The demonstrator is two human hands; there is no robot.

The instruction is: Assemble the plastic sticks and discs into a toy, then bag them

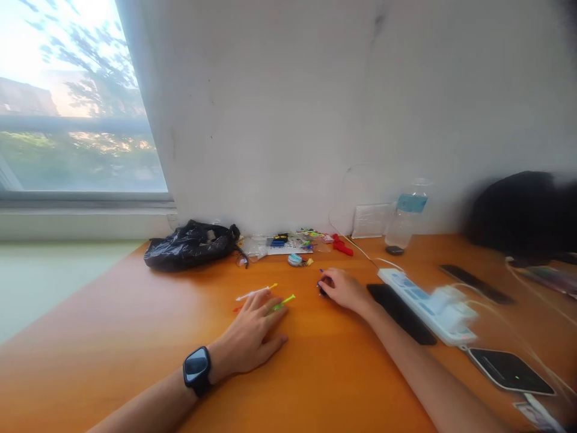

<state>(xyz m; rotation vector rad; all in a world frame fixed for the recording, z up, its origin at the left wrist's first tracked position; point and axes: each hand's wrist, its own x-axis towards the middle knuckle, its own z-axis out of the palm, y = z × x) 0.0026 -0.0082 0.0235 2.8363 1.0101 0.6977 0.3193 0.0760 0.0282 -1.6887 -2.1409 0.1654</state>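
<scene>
My left hand [256, 328], a dark smartwatch [197, 365] on its wrist, lies palm down on the wooden table with its fingers spread. Under and beside its fingertips are thin plastic sticks with arrow-like ends: a white stick [246, 296], a green stick [287, 300], and bits of yellow and red. The fingers partly cover them. To the right, my right hand [340, 290] rests on the table with thumb and fingers pinched together. At its fingertips shows a small dark and blue piece [321, 287], mostly hidden and too small to name.
A black plastic bag [192, 245] and small coloured parts on clear bags [288, 243] line the wall. A round tin-like thing [295, 260] lies before them. At right are a white power strip [428, 307], a black phone-like slab [399, 313], a bottle [403, 225] and a charging device [511, 370].
</scene>
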